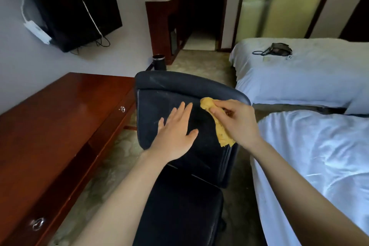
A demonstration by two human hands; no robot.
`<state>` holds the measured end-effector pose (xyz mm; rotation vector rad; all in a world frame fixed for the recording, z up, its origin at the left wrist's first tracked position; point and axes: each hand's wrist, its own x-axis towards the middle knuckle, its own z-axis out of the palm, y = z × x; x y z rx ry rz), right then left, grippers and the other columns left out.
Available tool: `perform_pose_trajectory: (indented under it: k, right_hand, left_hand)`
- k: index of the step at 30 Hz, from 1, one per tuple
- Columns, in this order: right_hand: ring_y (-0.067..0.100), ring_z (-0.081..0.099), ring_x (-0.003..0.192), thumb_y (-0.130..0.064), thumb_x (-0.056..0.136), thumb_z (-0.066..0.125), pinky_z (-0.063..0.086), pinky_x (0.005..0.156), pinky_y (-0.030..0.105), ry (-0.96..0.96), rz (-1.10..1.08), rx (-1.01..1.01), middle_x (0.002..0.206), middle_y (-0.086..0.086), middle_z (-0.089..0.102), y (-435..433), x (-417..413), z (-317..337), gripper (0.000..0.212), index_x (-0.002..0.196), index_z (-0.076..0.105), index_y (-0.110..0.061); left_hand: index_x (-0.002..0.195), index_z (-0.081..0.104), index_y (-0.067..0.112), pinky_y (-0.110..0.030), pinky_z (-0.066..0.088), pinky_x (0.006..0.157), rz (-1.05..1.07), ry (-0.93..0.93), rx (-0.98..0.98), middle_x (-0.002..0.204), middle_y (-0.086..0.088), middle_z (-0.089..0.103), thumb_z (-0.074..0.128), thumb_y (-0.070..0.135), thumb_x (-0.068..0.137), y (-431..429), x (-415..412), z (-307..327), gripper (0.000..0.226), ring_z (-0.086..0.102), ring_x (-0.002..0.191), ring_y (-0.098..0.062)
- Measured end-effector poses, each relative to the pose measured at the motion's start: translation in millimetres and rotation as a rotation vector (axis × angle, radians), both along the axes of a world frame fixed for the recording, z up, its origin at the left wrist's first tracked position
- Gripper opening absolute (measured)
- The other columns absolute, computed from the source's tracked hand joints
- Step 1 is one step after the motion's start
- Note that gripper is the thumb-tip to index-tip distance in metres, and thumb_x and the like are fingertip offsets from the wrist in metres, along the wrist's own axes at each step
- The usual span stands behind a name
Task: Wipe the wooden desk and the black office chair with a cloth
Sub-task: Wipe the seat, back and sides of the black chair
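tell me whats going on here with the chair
A person is wiping the black office chair. The right hand grips a yellow cloth against the upper right of the backrest, while the left hand lies flat on the backrest with fingers spread. The wooden desk stands to the left, and neither of the hands touches it.

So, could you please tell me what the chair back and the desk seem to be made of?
Chair back: looks like black leather or faux leather, smooth with a dull sheen and scuffs. Desk: reddish-brown wood or veneer, glossy varnish reflecting light.
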<state>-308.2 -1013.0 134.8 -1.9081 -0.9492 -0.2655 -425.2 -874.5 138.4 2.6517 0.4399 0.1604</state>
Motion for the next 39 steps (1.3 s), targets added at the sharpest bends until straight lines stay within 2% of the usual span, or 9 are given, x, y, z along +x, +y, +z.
perform_pose_trajectory:
  k: [2, 6, 12, 18, 23, 27, 32, 37, 39]
  right_hand:
    - [0.015, 0.060, 0.077, -0.023, 0.086, 0.069, 0.041, 0.069, 0.014, -0.011, -0.028, -0.006, 0.082, 0.001, 0.069, -9.5, 13.4, -4.8, 0.022, 0.106, 0.073, -0.017]
    - [0.019, 0.060, 0.074, -0.021, 0.085, 0.070, 0.044, 0.068, 0.026, -0.047, -0.040, -0.037, 0.078, 0.004, 0.068, -13.0, 51.3, -11.6, 0.022, 0.106, 0.073, -0.016]
    - [0.010, 0.055, 0.081, -0.024, 0.086, 0.068, 0.042, 0.070, 0.025, -0.143, 0.033, -0.129, 0.090, -0.001, 0.070, 10.7, 137.9, -14.0, 0.023, 0.108, 0.072, -0.018]
    - [0.026, 0.065, 0.089, -0.019, 0.081, 0.073, 0.056, 0.066, 0.042, -0.352, 0.269, -0.317, 0.093, 0.001, 0.071, 42.0, 220.4, -4.1, 0.019, 0.101, 0.075, -0.017]
    - [0.022, 0.064, 0.084, -0.017, 0.076, 0.078, 0.055, 0.064, 0.035, -0.381, 0.474, -0.292, 0.091, -0.003, 0.072, 77.9, 253.7, 2.6, 0.022, 0.098, 0.076, -0.019]
    - [0.016, 0.059, 0.078, -0.020, 0.073, 0.081, 0.050, 0.059, 0.025, -0.478, 0.589, -0.270, 0.087, -0.007, 0.070, 95.6, 257.1, 0.0, 0.022, 0.094, 0.077, -0.022]
    - [0.021, 0.054, 0.075, -0.018, 0.068, 0.084, 0.050, 0.059, 0.029, -0.576, 0.547, -0.270, 0.088, -0.004, 0.067, 93.3, 255.1, -10.4, 0.027, 0.093, 0.075, -0.022]
    - [0.022, 0.052, 0.073, -0.015, 0.068, 0.084, 0.042, 0.058, 0.025, -0.534, 0.503, -0.192, 0.087, -0.003, 0.065, 102.1, 254.2, -19.0, 0.030, 0.096, 0.075, -0.022]
    - [0.023, 0.052, 0.074, -0.014, 0.071, 0.082, 0.045, 0.058, 0.027, -0.517, 0.534, -0.183, 0.087, -0.002, 0.065, 110.1, 258.1, -19.9, 0.028, 0.097, 0.075, -0.021]
  left_hand:
    - [0.151, -0.004, 0.028, -0.047, -0.002, 0.115, -0.023, 0.004, 0.012, 0.159, 0.007, -0.009, 0.042, 0.036, 0.098, -6.3, 15.9, -1.3, 0.070, -0.007, 0.146, -0.015]
    - [0.151, -0.004, 0.027, -0.050, -0.001, 0.116, -0.033, 0.007, 0.037, 0.158, 0.007, -0.011, 0.043, 0.034, 0.098, -9.8, 56.7, -2.8, 0.071, -0.008, 0.146, -0.015]
    - [0.151, -0.003, 0.027, -0.050, -0.004, 0.115, 0.095, 0.004, 0.068, 0.158, 0.009, -0.014, 0.043, 0.022, 0.097, 15.1, 146.2, -5.4, 0.071, -0.011, 0.145, -0.016]
    - [0.150, 0.012, 0.031, -0.053, -0.015, 0.110, 0.219, -0.004, 0.082, 0.157, 0.014, -0.013, 0.044, 0.001, 0.084, 41.4, 236.9, -2.7, 0.079, -0.019, 0.143, -0.015]
    - [0.147, 0.023, 0.036, -0.057, -0.021, 0.106, 0.320, 0.151, 0.159, 0.158, 0.015, 0.001, 0.042, 0.014, 0.087, 72.7, 247.7, -10.2, 0.066, -0.016, 0.144, -0.012]
    - [0.143, 0.028, 0.043, -0.058, -0.022, 0.105, 0.293, 0.140, 0.188, 0.156, 0.019, 0.010, 0.043, 0.032, 0.092, 88.7, 242.0, -14.2, 0.055, -0.006, 0.145, -0.007]
    - [0.142, 0.030, 0.045, -0.049, -0.020, 0.110, 0.262, 0.078, 0.166, 0.155, 0.021, 0.015, 0.048, 0.009, 0.083, 95.3, 240.2, -20.5, 0.071, -0.005, 0.144, -0.003]
    - [0.137, 0.040, 0.044, -0.045, -0.019, 0.110, 0.306, -0.031, 0.142, 0.153, 0.020, 0.023, 0.048, 0.006, 0.080, 106.4, 244.3, -26.4, 0.069, -0.001, 0.144, -0.001]
    - [0.137, 0.039, 0.044, -0.048, -0.018, 0.111, 0.343, -0.023, 0.161, 0.154, 0.021, 0.020, 0.049, 0.009, 0.082, 105.6, 244.9, -29.9, 0.067, -0.002, 0.144, -0.002]
